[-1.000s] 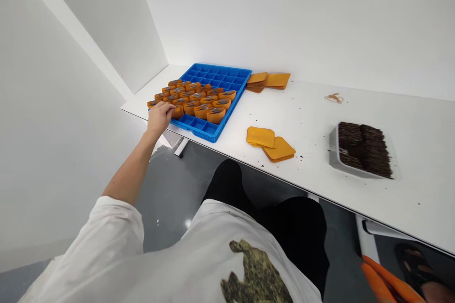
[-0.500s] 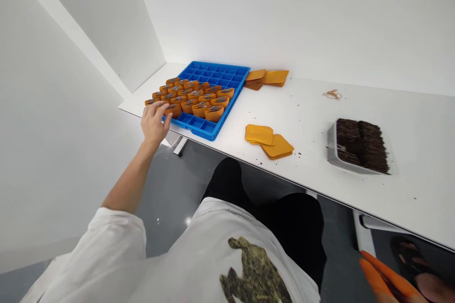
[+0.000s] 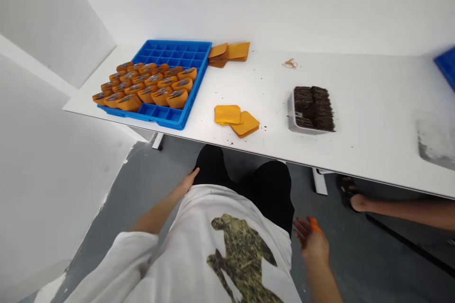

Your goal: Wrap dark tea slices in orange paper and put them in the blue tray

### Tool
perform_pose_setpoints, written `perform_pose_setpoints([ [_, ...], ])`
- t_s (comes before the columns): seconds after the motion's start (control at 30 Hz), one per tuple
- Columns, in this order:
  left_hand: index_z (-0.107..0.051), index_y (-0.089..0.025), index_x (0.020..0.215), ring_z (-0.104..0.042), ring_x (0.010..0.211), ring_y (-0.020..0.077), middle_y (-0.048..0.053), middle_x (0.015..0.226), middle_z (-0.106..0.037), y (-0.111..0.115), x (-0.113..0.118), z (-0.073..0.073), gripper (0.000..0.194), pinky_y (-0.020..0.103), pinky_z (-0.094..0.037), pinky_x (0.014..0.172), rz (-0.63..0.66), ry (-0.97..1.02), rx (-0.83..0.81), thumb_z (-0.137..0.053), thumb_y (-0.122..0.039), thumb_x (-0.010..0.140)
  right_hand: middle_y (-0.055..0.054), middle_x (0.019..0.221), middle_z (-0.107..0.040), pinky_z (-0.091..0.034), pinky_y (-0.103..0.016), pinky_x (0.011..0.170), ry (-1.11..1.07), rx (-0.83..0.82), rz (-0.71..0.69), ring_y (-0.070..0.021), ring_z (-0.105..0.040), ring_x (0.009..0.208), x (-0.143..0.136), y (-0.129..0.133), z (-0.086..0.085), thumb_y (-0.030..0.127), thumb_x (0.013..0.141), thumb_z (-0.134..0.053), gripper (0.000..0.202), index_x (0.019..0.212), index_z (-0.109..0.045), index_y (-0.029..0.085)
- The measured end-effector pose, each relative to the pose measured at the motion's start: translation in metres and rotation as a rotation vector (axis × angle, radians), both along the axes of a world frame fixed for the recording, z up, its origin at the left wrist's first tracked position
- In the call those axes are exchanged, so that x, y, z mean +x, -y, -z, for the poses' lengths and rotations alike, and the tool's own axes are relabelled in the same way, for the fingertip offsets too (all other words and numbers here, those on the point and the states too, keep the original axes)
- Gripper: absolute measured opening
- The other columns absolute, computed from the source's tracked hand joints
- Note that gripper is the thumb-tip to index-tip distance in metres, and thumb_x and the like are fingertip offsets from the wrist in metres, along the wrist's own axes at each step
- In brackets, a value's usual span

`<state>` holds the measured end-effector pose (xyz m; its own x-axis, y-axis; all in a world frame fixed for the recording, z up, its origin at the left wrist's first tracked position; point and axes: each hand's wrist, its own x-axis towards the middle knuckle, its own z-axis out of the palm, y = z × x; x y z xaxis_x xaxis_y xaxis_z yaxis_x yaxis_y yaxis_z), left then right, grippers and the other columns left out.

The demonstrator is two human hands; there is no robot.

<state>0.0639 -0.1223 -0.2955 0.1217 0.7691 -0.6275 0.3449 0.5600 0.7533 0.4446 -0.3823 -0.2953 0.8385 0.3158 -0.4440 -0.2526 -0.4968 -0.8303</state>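
My left hand lies against the side of my black-clad left thigh with its fingers stretched out, holding nothing. My right hand hangs in the air below the table, right of my other leg. Its fingers are spread, with orange coverings showing on the thumb and some fingers, and I see nothing held. On the table, a blue compartment tray holds many curved orange packets standing in its middle and near rows. In front of me lie two small overlapping stacks of flat yellow-orange packets.
More orange packets are stacked by the tray's far right corner. A clear tub packed with dark brown strips stands right of centre. Rubber bands lie behind it. At right are a translucent container, a blue tray edge and another person's leg.
My left hand has left the packets at the tray's near edge and dropped to my thigh. My right hand has come further into view. The view has turned to the right.
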Motion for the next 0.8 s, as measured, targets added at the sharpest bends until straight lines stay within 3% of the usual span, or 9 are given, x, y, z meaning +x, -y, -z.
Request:
perform_pose_setpoints([
  [0.13, -0.054, -0.017, 0.164, -0.049, 0.163, 0.0419, 0.023, 0.168, -0.058, 0.01, 0.0, 0.009, 0.092, 0.054, -0.038, 0.136, 0.145, -0.239, 0.152, -0.075, -0.07, 0.092, -0.009, 0.123, -0.073, -0.066, -0.04, 0.087, -0.103, -0.026, 0.144, -0.0209, -0.073, 0.1, -0.023, -0.009, 0.006, 0.051, 0.108, -0.07, 0.041, 0.133, -0.069, 0.018],
  [0.23, -0.048, -0.02, 0.17, -0.024, 0.174, 0.0436, 0.019, 0.185, -0.033, 0.017, 0.006, 0.004, 0.096, 0.06, -0.023, 0.142, 0.269, -0.308, 0.291, -0.082, -0.058, 0.088, -0.008, 0.12, -0.073, -0.065, -0.04, 0.086, -0.046, 0.02, 0.192, -0.0205, -0.073, 0.098, -0.019, -0.02, -0.017, 0.053, 0.108, -0.069, 0.043, 0.132, -0.069, 0.017],
  [0.33, -0.057, -0.03, 0.165, -0.015, 0.176, 0.0417, 0.01, 0.19, -0.02, 0.011, 0.02, -0.002, 0.079, 0.064, -0.023, 0.141, 0.498, -0.443, 0.49, -0.08, -0.048, 0.091, -0.008, 0.105, -0.077, -0.061, -0.039, 0.084, 0.106, 0.12, 0.142, -0.0219, -0.072, 0.092, 0.002, -0.03, -0.068, 0.066, 0.098, -0.074, 0.057, 0.122, -0.076, 0.015],
  [0.47, -0.058, -0.032, 0.165, -0.015, 0.175, 0.0468, 0.014, 0.19, -0.016, -0.017, 0.051, -0.002, 0.077, 0.072, -0.03, 0.135, 0.737, -0.744, 0.687, -0.081, -0.044, 0.093, -0.008, 0.099, -0.08, -0.059, -0.039, 0.085, 0.312, 0.258, -0.092, -0.0239, -0.072, 0.09, 0.032, -0.056, -0.162, 0.068, 0.076, -0.089, 0.059, 0.109, -0.086, 0.019],
  [0.57, -0.057, -0.033, 0.166, -0.018, 0.174, 0.0478, 0.014, 0.189, -0.02, -0.035, 0.073, 0.002, 0.079, 0.072, -0.032, 0.134, 0.787, -0.851, 0.725, -0.082, -0.049, 0.092, -0.003, 0.091, -0.078, -0.055, -0.034, 0.076, 0.445, 0.306, -0.287, -0.019, -0.066, 0.081, 0.051, -0.104, -0.228, 0.061, 0.073, -0.095, 0.047, 0.102, -0.09, 0.025],
  [0.6, -0.058, -0.033, 0.166, -0.019, 0.174, 0.0481, 0.015, 0.188, -0.024, -0.039, 0.078, 0.003, 0.079, 0.072, -0.032, 0.133, 0.799, -0.875, 0.732, -0.082, -0.05, 0.092, 0.0, 0.082, -0.074, -0.053, -0.032, 0.073, 0.503, 0.304, -0.381, -0.0165, -0.063, 0.075, 0.057, -0.126, -0.246, 0.059, 0.078, -0.093, 0.041, 0.102, -0.09, 0.026],
  [0.63, -0.058, -0.033, 0.166, -0.02, 0.173, 0.0488, 0.016, 0.187, -0.027, -0.042, 0.081, 0.004, 0.078, 0.072, -0.032, 0.133, 0.81, -0.896, 0.736, -0.081, -0.05, 0.093, 0.0, 0.079, -0.071, -0.052, -0.031, 0.073, 0.659, 0.233, -0.575, -0.015, -0.062, 0.072, 0.063, -0.151, -0.262, 0.057, 0.09, -0.082, 0.037, 0.107, -0.09, 0.025],
  [0.7, -0.059, -0.031, 0.166, -0.022, 0.172, 0.0509, 0.018, 0.184, -0.032, -0.043, 0.084, 0.005, 0.077, 0.073, -0.032, 0.133, 0.822, -0.921, 0.744, -0.079, -0.05, 0.094, 0.001, 0.078, -0.07, -0.049, -0.03, 0.075, 0.919, -0.083, -0.886, -0.0138, -0.062, 0.074, 0.073, -0.203, -0.287, 0.047, 0.103, -0.065, 0.035, 0.112, -0.089, 0.022],
  [0.8, -0.059, -0.029, 0.165, -0.024, 0.17, 0.0521, 0.02, 0.181, -0.037, -0.041, 0.08, 0.005, 0.075, 0.072, -0.033, 0.132, 0.819, -0.947, 0.766, -0.076, -0.052, 0.096, 0.002, 0.082, -0.073, -0.048, -0.029, 0.08, 0.902, -0.266, -1.034, -0.0155, -0.066, 0.081, 0.084, -0.267, -0.307, 0.035, 0.097, -0.067, 0.027, 0.105, -0.089, 0.022],
])
